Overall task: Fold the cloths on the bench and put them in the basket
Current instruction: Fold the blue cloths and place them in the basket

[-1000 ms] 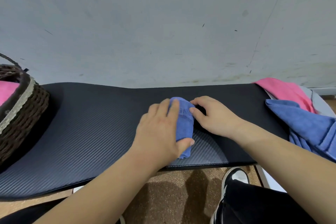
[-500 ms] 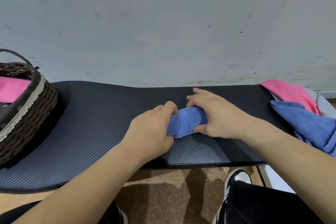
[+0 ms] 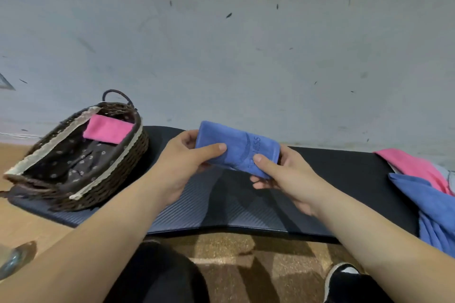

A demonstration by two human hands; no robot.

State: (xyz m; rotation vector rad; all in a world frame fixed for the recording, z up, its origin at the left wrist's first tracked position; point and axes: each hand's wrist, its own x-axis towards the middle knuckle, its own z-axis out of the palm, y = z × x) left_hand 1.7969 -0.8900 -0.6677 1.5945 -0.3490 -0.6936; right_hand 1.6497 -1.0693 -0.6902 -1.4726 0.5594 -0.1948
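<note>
A folded blue cloth [image 3: 236, 147] is held in the air above the black bench [image 3: 246, 206]. My left hand [image 3: 182, 162] grips its left end, thumb on top. My right hand [image 3: 283, 174] pinches its right end. The brown wicker basket [image 3: 118, 167] stands on the bench's left end, to the left of my hands. A folded pink cloth [image 3: 107, 129] lies inside it at the far end. On the bench's right end lies a heap with a loose blue cloth [image 3: 426, 202] and a pink cloth [image 3: 413, 165].
A grey wall rises right behind the bench. Wooden floor shows at the left and a brown mat under the bench's front edge. My dark-clad knees and a black-and-white shoe [image 3: 344, 275] are at the bottom.
Both hands have lifted the folded blue cloth off the bench and carried it up and leftwards. The view has swung left, so the whole basket now shows.
</note>
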